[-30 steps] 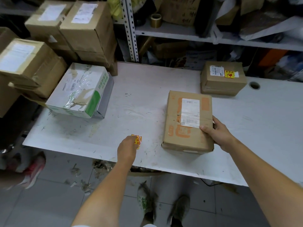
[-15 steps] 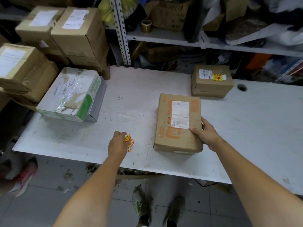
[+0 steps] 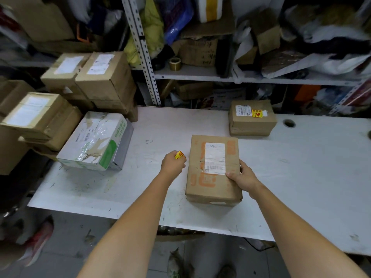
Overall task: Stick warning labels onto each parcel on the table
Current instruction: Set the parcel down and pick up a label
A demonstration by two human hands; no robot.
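sticker [image 3: 179,154] could land crooked or creased
left hand [image 3: 173,163] pinches it in curled fingers; right hand [image 3: 244,176] grips the box [image 3: 213,169] edge, and the box may slide on the tabletop [image 3: 301,167].

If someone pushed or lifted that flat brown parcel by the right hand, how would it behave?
The flat brown parcel lies broad side down on the white table, so it would probably slide, not tip. Its straight cardboard faces suggest stiffness. The right hand grips just one edge, hinting it is light.
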